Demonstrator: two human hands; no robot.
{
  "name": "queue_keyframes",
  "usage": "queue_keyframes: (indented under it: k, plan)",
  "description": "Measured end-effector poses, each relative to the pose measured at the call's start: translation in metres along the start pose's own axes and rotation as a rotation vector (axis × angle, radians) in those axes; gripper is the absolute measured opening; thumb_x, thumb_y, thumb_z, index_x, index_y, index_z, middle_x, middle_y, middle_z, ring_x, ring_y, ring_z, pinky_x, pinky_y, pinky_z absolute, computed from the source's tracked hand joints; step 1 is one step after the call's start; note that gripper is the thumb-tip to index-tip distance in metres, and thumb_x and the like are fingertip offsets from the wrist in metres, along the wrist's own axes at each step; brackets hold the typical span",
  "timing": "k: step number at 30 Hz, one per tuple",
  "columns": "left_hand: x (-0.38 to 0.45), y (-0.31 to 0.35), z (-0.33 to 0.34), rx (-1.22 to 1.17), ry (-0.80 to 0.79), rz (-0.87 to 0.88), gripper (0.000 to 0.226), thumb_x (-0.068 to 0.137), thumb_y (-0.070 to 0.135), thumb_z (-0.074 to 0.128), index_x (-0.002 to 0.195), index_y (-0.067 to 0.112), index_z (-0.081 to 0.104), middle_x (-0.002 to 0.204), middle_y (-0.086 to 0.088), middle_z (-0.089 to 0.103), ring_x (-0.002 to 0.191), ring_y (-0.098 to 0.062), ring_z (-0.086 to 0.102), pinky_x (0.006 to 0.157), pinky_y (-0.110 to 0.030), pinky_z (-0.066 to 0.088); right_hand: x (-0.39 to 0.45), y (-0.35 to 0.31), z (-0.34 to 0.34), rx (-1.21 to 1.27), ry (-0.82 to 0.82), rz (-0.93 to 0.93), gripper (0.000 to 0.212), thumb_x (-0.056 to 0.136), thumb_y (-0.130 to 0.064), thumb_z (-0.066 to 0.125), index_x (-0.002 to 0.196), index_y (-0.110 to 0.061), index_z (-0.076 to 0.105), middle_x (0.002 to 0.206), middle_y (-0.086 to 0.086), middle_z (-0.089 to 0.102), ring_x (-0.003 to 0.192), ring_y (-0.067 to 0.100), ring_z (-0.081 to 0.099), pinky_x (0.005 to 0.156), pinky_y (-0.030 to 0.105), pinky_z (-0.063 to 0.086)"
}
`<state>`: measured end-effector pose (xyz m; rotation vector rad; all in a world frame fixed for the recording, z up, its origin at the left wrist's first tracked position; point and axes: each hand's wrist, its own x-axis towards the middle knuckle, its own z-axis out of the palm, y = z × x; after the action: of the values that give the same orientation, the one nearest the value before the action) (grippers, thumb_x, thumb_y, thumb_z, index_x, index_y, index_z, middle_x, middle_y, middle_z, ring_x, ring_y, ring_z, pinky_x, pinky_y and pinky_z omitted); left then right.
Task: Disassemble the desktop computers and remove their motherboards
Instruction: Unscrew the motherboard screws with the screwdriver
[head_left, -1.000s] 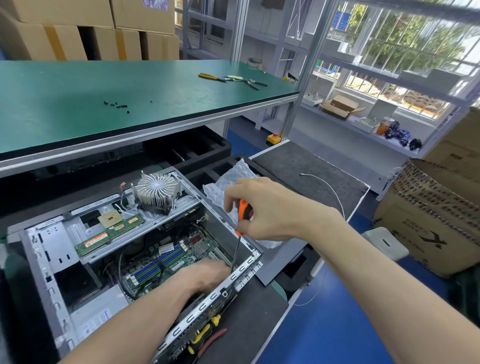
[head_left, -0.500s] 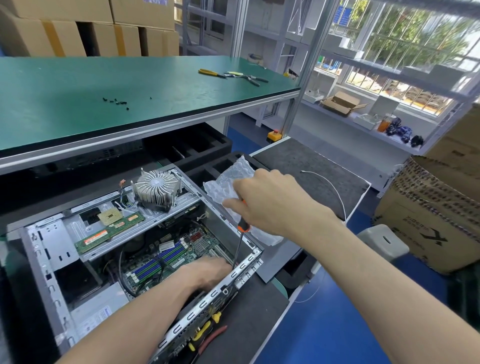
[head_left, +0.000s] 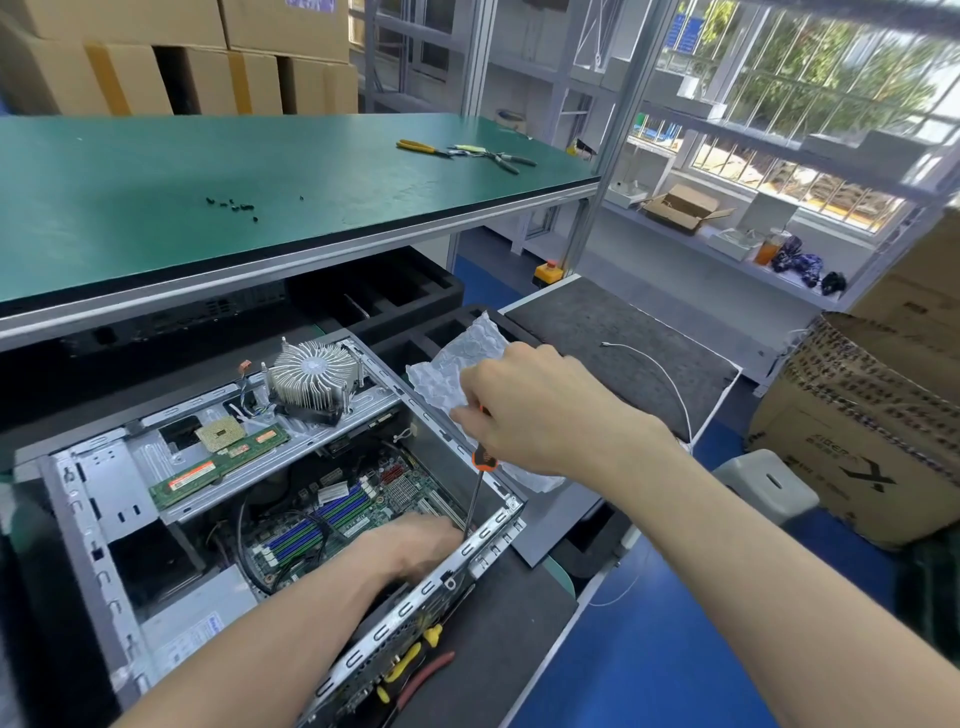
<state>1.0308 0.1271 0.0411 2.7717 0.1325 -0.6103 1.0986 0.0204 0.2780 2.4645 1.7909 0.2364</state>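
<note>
From the head view we see an open computer case (head_left: 291, 519) lying on its side at the near left, below a green tabletop (head_left: 234, 176). The motherboard (head_left: 337, 514) sits at the bottom of the case, with blue memory slots showing. Our right hand (head_left: 535, 410) is above the case's right wall, its fingers curled round the orange handle of a screwdriver (head_left: 480, 473). The thin shaft runs down into the case to the near right corner of the motherboard. Our left hand (head_left: 410, 545) reaches inside the case and rests on the board just beside the screwdriver tip; the case's near rail hides its fingers, so we cannot tell whether they grip anything.

On a metal bracket across the far part of the case lie a round finned cooler (head_left: 311, 382), a square processor chip (head_left: 221, 434) and a green memory stick (head_left: 218, 467), the chip just touching the stick. A sheet of bubble wrap (head_left: 457, 364) lies right of the case, partly behind our right hand, next to a dark mat (head_left: 623, 343) with a white cable (head_left: 660, 379) on it.

On the green tabletop, small black screws (head_left: 231, 203) lie scattered near the middle, and pliers (head_left: 462, 152) lie at the far right. Yellow and red tool handles (head_left: 410, 670) lie near the case's near side. Cardboard boxes (head_left: 171, 57) stand far left, and one large carton (head_left: 857, 426) on the right.
</note>
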Motion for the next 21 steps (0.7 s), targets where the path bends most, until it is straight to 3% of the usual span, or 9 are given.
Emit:
queue_keyframes:
  k: [3, 5, 8, 10, 13, 16, 18, 20, 21]
  plan:
    - [-0.001, -0.001, -0.002, -0.035, -0.014, 0.018, 0.037, 0.098, 0.002, 0.039, 0.062, 0.010, 0.038, 0.085, -0.019, 0.063, 0.072, -0.026, 0.056, 0.067, -0.033, 0.049, -0.002, 0.007, -0.006, 0.262, -0.169, -0.113, 0.006, 0.088, -0.017, 0.060, 0.088, -0.023, 0.060, 0.084, -0.003, 0.060, 0.079, 0.016, 0.053, 0.065, 0.034, 0.041]
    - [0.002, -0.003, -0.004, -0.013, -0.025, 0.036, 0.037, 0.098, 0.003, 0.039, 0.062, 0.013, 0.035, 0.092, -0.022, 0.065, 0.075, -0.028, 0.056, 0.071, -0.036, 0.049, -0.006, 0.010, -0.010, 0.430, -0.255, -0.164, 0.025, 0.078, -0.005, 0.062, 0.092, -0.026, 0.063, 0.094, -0.004, 0.060, 0.083, 0.009, 0.053, 0.067, 0.032, 0.045]
    - [0.004, -0.004, 0.000, 0.020, -0.017, 0.033, 0.036, 0.100, 0.005, 0.040, 0.065, 0.014, 0.038, 0.089, -0.018, 0.065, 0.072, -0.024, 0.054, 0.067, -0.033, 0.046, -0.010, 0.011, -0.006, 0.329, -0.143, -0.097, 0.015, 0.086, -0.031, 0.068, 0.091, -0.024, 0.056, 0.091, -0.003, 0.051, 0.079, 0.019, 0.050, 0.063, 0.036, 0.038]
    - [0.006, -0.007, 0.005, -0.013, 0.001, 0.025, 0.030, 0.103, 0.008, 0.041, 0.075, 0.011, 0.050, 0.083, -0.011, 0.062, 0.071, -0.021, 0.055, 0.063, -0.028, 0.044, -0.008, 0.009, -0.003, 0.041, -0.043, 0.033, 0.034, 0.098, -0.053, 0.051, 0.079, -0.026, 0.043, 0.075, -0.003, 0.040, 0.066, 0.022, 0.045, 0.057, 0.035, 0.031]
    - [0.005, -0.006, 0.006, -0.077, 0.005, 0.002, 0.025, 0.104, 0.006, 0.039, 0.089, 0.003, 0.058, 0.089, -0.010, 0.064, 0.082, -0.025, 0.065, 0.076, -0.027, 0.049, -0.003, 0.008, 0.001, 0.061, -0.040, 0.031, 0.032, 0.102, -0.041, 0.047, 0.083, -0.016, 0.052, 0.074, 0.001, 0.046, 0.072, 0.027, 0.050, 0.055, 0.035, 0.033]
    - [0.004, -0.003, 0.002, -0.041, -0.011, 0.005, 0.034, 0.100, 0.001, 0.037, 0.068, 0.008, 0.044, 0.093, -0.017, 0.066, 0.080, -0.029, 0.063, 0.072, -0.032, 0.047, -0.004, 0.010, -0.003, 0.276, -0.119, -0.120, 0.005, 0.091, -0.015, 0.058, 0.088, -0.018, 0.060, 0.079, -0.010, 0.056, 0.079, 0.013, 0.050, 0.065, 0.033, 0.038]
    - [0.004, -0.003, -0.001, -0.011, -0.019, 0.022, 0.040, 0.100, 0.002, 0.036, 0.061, 0.012, 0.038, 0.095, -0.022, 0.068, 0.072, -0.024, 0.055, 0.067, -0.031, 0.044, -0.007, 0.011, -0.007, 0.436, -0.180, -0.182, 0.024, 0.079, 0.000, 0.060, 0.090, -0.022, 0.063, 0.083, -0.014, 0.053, 0.079, 0.005, 0.051, 0.066, 0.026, 0.042]
    - [0.004, -0.003, -0.002, 0.024, -0.022, 0.034, 0.039, 0.100, 0.003, 0.038, 0.061, 0.011, 0.038, 0.091, -0.021, 0.067, 0.071, -0.022, 0.053, 0.068, -0.033, 0.047, -0.010, 0.011, -0.007, 0.487, -0.168, -0.172, 0.023, 0.077, -0.005, 0.065, 0.091, -0.023, 0.063, 0.085, -0.013, 0.052, 0.080, 0.003, 0.050, 0.064, 0.023, 0.040]
    - [0.004, -0.002, -0.002, 0.034, -0.020, 0.034, 0.037, 0.100, 0.003, 0.039, 0.064, 0.009, 0.042, 0.088, -0.018, 0.065, 0.071, -0.021, 0.053, 0.071, -0.035, 0.050, -0.011, 0.012, -0.005, 0.428, -0.133, -0.140, 0.011, 0.082, -0.019, 0.068, 0.088, -0.025, 0.059, 0.084, -0.012, 0.051, 0.076, 0.003, 0.049, 0.063, 0.027, 0.040]
